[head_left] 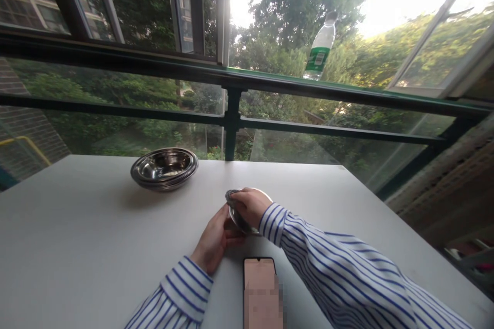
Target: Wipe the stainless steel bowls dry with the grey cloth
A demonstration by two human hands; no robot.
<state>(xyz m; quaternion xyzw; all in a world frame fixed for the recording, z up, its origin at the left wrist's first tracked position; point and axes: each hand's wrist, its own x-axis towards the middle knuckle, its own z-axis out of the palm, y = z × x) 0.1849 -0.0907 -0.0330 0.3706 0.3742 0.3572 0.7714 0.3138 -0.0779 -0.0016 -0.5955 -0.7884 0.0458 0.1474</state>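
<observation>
We hold a steel bowl (240,220) tilted on edge between both hands, just beyond a phone (259,272).

Our right hand (250,206) curls over the rim, fingers closed on it, while our left hand (213,239) cups the lower side, fingers pressed against it; using both hands suits this tilted hold well. They hide most of the bowl, so we cannot tell what lies inside. A stack of steel bowls (164,168) sits near the far edge of the tabletop (77,216); the phone's screen is blurred.

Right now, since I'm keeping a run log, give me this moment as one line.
left hand: on tilted steel bowl | right hand: gripping its rim | nearby: phone
</observation>
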